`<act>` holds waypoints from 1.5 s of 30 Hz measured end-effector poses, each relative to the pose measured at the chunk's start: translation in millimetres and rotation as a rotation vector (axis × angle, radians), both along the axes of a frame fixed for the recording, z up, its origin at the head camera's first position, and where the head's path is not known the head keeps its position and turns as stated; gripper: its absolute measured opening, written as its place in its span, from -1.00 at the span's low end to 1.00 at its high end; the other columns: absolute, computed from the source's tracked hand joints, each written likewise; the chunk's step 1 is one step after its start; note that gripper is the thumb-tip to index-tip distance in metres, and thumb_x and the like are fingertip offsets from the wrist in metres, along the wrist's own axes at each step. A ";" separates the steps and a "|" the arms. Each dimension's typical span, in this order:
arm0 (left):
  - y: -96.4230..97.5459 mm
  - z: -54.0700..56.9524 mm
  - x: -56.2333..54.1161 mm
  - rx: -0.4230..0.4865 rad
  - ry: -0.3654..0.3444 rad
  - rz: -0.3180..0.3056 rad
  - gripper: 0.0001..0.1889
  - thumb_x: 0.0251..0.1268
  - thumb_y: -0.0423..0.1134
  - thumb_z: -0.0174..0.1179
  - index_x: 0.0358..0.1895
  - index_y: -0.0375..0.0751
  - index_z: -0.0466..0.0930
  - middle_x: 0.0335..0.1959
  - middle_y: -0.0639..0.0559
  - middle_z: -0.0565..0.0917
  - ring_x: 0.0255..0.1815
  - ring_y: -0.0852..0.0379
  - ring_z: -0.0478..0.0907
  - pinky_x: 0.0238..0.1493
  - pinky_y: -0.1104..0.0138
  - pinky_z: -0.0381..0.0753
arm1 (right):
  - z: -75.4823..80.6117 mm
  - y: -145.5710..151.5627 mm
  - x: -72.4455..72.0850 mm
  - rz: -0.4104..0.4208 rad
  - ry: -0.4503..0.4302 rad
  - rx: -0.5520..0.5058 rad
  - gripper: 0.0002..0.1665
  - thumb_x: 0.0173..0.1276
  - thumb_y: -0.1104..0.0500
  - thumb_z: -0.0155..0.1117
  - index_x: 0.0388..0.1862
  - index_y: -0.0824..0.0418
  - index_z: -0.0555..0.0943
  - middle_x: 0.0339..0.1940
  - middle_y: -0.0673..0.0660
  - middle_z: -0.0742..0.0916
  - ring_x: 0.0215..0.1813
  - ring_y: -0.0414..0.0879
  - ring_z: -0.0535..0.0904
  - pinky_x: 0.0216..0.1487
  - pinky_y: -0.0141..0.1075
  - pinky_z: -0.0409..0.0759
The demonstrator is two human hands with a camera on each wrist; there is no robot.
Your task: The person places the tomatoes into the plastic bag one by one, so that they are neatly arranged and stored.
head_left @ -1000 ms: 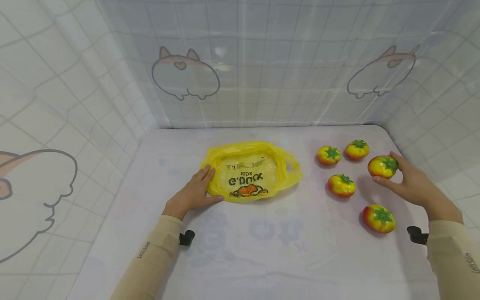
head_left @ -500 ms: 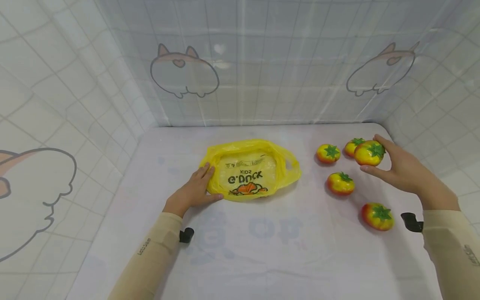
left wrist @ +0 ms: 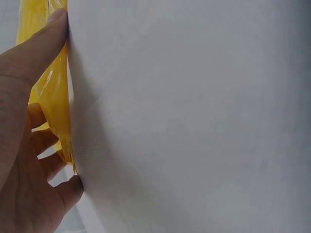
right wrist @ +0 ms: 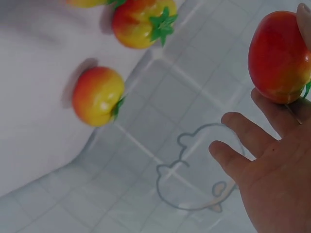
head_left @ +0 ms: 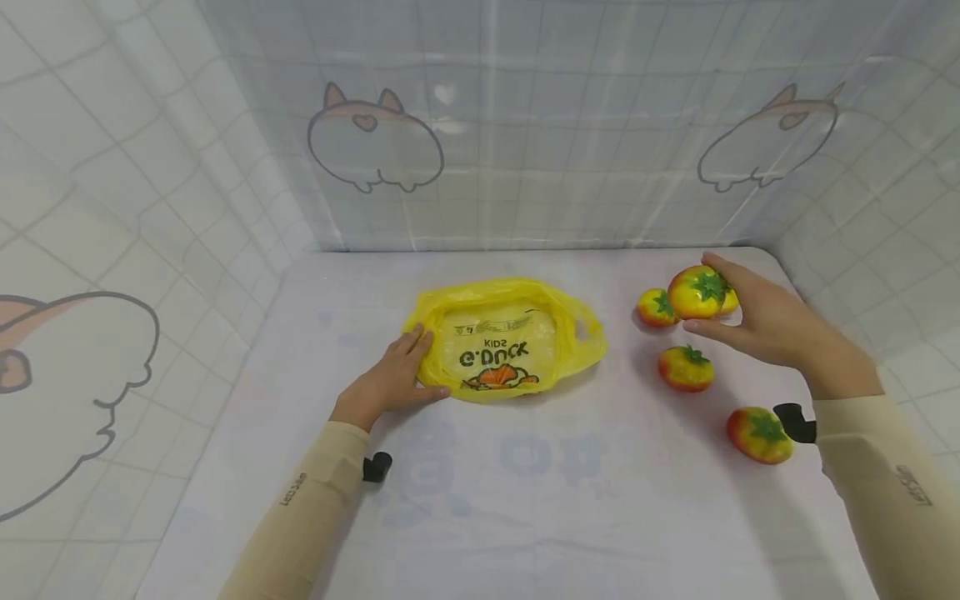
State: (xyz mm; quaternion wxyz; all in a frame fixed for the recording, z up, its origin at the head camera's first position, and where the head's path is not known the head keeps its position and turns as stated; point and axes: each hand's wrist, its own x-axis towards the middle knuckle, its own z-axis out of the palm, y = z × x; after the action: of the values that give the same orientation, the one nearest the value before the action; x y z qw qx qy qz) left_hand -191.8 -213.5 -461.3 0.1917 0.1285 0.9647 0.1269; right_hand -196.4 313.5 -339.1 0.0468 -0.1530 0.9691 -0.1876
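A yellow plastic bag [head_left: 491, 292] with duck print lies with its mouth spread open mid-table, its handle loop pointing right. My left hand [head_left: 390, 375] rests at the bag's left end, thumb along the near edge and fingers spread against the side; the left wrist view shows these fingers [left wrist: 43, 141] against the yellow film. At the right, my right hand [head_left: 772, 321] holds a toy tomato [head_left: 692, 293], red and yellow with a green star-shaped top, between thumb and fingers above the table. It partly covers another tomato behind it in the head view. The right wrist view shows the held tomato's red side [right wrist: 274, 58].
More toy tomatoes lie on the right of the table: one at the back [head_left: 655, 308], one nearer [head_left: 686, 369], one at the front right [head_left: 757, 435]. A tiled-pattern curtain [head_left: 540, 167] with cartoon animals encloses the back and sides of the white tabletop [head_left: 525, 508].
My right hand has carried the held toy tomato left and toward the back, over the rear tomatoes. My left hand stays at the bag's left end.
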 end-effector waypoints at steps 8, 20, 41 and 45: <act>0.1 -1.4 -1.5 0.000 -0.017 0.012 0.22 0.24 0.44 0.25 0.71 -0.11 -0.25 0.73 -0.09 -0.35 0.71 -0.25 -0.25 0.60 -0.18 0.03 | 1.5 -27.8 -9.1 0.014 -0.052 -0.009 0.30 0.29 -0.36 0.40 0.75 -0.03 -0.13 0.65 0.32 0.24 0.53 0.40 0.24 0.43 0.44 0.20; 7.6 -1.6 -0.6 -0.003 -0.031 0.029 0.21 0.24 0.42 0.26 0.71 -0.08 -0.25 0.72 -0.05 -0.38 0.72 -0.20 -0.30 0.62 -0.16 0.00 | -14.0 -57.0 -22.4 0.049 -0.069 -0.021 0.30 0.29 -0.44 0.34 0.75 -0.06 -0.15 0.69 0.24 0.19 0.62 0.34 0.12 0.53 0.36 0.12; 4.3 -3.3 2.6 0.035 -0.014 0.037 0.21 0.24 0.42 0.27 0.71 -0.08 -0.25 0.73 -0.07 -0.35 0.72 -0.20 -0.28 0.61 -0.17 0.04 | -43.9 -108.7 -44.0 0.087 -0.087 -0.102 0.26 0.30 -0.39 0.38 0.73 0.01 -0.06 0.71 0.14 0.19 0.64 0.23 0.16 0.56 0.27 0.15; 3.2 -3.3 2.2 0.021 -0.010 0.035 0.21 0.23 0.43 0.26 0.71 -0.08 -0.24 0.73 -0.07 -0.34 0.72 -0.19 -0.29 0.62 -0.16 0.02 | -47.6 -110.5 -45.8 0.085 -0.093 -0.107 0.25 0.31 -0.36 0.39 0.73 0.00 -0.06 0.71 0.14 0.18 0.64 0.22 0.15 0.56 0.27 0.16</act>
State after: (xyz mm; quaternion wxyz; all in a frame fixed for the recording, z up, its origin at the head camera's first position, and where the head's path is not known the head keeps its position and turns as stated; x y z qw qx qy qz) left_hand -189.6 -210.3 -464.6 0.1927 0.1127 0.9645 0.1409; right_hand -242.3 203.0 -386.7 0.0915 -0.1875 0.9471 -0.2439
